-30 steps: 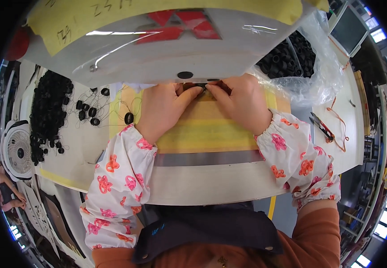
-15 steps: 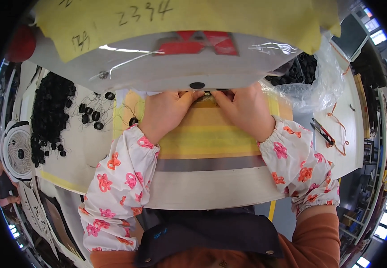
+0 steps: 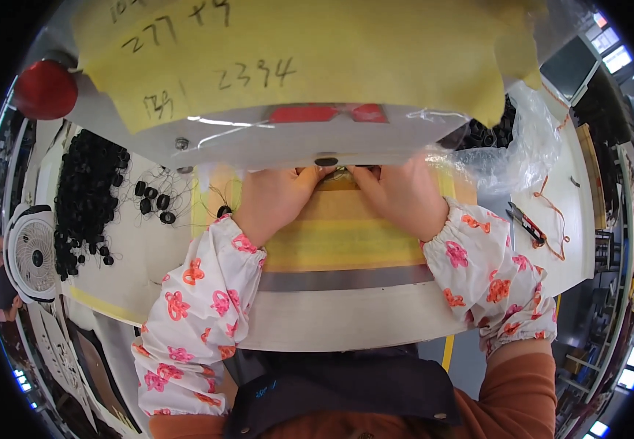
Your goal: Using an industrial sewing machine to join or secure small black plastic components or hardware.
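Thumb (image 3: 312,178) opposite thumb, holding left hand (image 3: 273,199) and right hand (image 3: 406,199) apart at the machine (image 3: 247,150), flanking a dark piece (image 3: 338,173) equally near both, with finger grip and long axis too hidden to tell.

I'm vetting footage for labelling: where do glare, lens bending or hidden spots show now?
In the head view, white glare streaks cross the machine housing, the front edge of the worktable bows, and windows at the right rim wash out; also there, the housing hides some fingers of the left hand and right hand.
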Tool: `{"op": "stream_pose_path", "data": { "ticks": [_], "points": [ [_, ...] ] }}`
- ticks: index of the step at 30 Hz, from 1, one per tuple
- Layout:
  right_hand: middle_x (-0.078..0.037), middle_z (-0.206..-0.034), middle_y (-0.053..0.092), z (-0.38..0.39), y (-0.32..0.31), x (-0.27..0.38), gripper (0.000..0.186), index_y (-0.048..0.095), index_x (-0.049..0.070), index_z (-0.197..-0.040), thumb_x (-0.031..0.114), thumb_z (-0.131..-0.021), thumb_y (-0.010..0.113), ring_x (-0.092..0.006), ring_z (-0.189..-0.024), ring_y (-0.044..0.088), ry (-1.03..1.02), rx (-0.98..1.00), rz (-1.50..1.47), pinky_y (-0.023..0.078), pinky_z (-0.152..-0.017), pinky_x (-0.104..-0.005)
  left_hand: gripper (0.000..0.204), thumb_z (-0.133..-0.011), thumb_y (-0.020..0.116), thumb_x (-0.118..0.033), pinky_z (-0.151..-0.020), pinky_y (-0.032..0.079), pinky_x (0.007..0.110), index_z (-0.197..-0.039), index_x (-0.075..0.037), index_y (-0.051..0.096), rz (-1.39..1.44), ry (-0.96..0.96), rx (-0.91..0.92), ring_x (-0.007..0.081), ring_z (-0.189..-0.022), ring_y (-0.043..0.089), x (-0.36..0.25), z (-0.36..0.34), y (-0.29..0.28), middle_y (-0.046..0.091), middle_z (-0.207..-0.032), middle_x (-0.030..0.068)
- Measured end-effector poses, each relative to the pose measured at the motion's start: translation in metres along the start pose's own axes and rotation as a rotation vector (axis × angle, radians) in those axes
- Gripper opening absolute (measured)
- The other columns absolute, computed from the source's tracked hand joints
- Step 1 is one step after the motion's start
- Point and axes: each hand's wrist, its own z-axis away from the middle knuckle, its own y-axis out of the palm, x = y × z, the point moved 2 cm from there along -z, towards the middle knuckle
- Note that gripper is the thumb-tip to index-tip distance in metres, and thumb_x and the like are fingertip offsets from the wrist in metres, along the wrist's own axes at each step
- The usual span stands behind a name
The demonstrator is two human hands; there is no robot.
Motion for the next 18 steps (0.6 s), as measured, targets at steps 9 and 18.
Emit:
{"op": "stream_pose_path", "data": {
  "ticks": [9,18],
  "points": [
    [-0.017,-0.064,0.054,0.001,0.006,-0.001,0.009,0.049,-0.001,-0.069,0.002,-0.071,0.058,-0.0346,-0.062,0.054,0.013,-0.040,-0.034,0.043,-0.055,-0.0407,0.021,-0.078,0.060,-0.028,-0.049,0.039,0.030,-0.080,-0.007,0.064,-0.077,-0.213,0.138,0.0166,-0.051,0.051,-0.007,0.003,-0.006,0.056,-0.057,0.0049],
    [-0.017,-0.062,0.055,-0.001,0.002,-0.013,0.011,0.049,-0.002,-0.066,0.002,-0.070,0.058,-0.0345,-0.058,0.054,-0.001,-0.084,-0.090,0.043,-0.052,-0.0391,0.045,-0.077,0.063,-0.041,-0.042,0.032,0.027,-0.055,-0.002,0.053,-0.066,-0.219,0.092,0.0090,-0.042,0.040,-0.014,-0.005,-0.001,0.045,-0.044,0.0015]
  ]
}}
